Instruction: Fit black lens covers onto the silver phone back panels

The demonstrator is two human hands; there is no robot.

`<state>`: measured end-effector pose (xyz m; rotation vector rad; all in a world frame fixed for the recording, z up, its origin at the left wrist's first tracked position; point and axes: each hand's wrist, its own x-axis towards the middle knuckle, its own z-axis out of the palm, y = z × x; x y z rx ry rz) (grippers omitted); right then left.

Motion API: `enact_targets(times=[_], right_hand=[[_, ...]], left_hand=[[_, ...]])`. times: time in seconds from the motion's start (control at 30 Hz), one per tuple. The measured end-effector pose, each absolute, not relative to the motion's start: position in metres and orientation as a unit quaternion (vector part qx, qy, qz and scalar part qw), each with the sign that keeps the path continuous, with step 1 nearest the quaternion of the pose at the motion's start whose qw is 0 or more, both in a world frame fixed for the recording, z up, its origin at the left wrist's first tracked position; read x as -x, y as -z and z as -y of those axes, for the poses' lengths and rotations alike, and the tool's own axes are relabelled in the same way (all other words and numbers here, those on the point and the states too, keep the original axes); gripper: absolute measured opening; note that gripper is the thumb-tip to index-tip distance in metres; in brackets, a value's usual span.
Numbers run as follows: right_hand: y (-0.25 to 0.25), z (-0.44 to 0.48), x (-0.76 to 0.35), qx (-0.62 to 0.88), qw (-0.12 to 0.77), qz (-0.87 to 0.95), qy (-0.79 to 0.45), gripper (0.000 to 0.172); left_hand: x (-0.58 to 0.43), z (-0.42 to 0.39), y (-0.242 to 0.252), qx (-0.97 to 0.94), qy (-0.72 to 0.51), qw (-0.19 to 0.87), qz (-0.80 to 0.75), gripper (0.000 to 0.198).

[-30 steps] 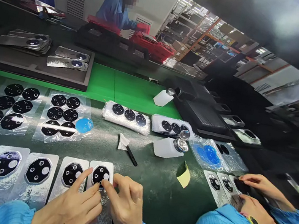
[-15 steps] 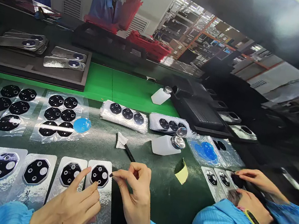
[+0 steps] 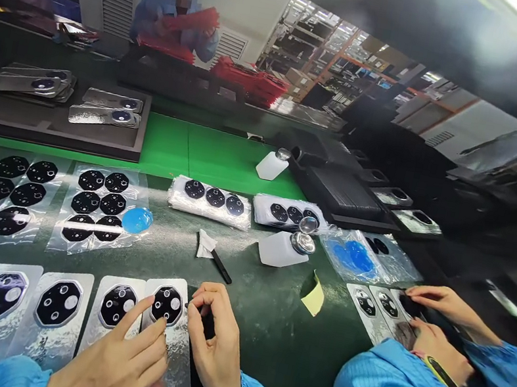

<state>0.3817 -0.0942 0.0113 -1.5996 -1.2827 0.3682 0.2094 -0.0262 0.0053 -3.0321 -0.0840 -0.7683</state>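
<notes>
My left hand (image 3: 124, 346) lies over a silvery phone back panel (image 3: 174, 372), index and middle fingers apart at the edges of its black octagonal camera cover (image 3: 167, 305). At the right side of that panel, my right hand (image 3: 215, 346) is closed in a pinch. A small dark tip shows at its fingertips, beside the cover's edge; what it belongs to is hidden. Another back panel with a black cover (image 3: 116, 306) lies just left, partly under my left hand. Further left are more such panels (image 3: 62, 299) in a row.
Plastic sheets of black covers (image 3: 28, 194) lie behind, near a blue round film (image 3: 137, 220). A black-handled tool (image 3: 222, 266) with white cloth, a pump bottle (image 3: 281, 249) and a yellow paper (image 3: 314, 295) lie mid-table. At right, a co-worker's hands (image 3: 440, 352) work on panels.
The view has shifted slightly. My right hand stays pinched beside the cover, its fingers more curled in. My left hand keeps its place on the panel. The person behind has lowered a red bundle.
</notes>
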Motion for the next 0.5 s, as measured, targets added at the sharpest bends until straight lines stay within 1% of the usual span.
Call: enact_targets(times=[0.2,0.5], right_hand=[[-0.012,0.093,-0.379,0.664,0.501,0.535,-0.146,0.013],[-0.013,0.093,-0.378,0.659,0.497,0.551,-0.127,0.013]], left_hand=[[-0.202,0.017,-0.016,0.959,0.268,-0.053,0.073,0.023],[-0.203,0.011,-0.019,0.961,0.256,-0.061,0.081,0.024]])
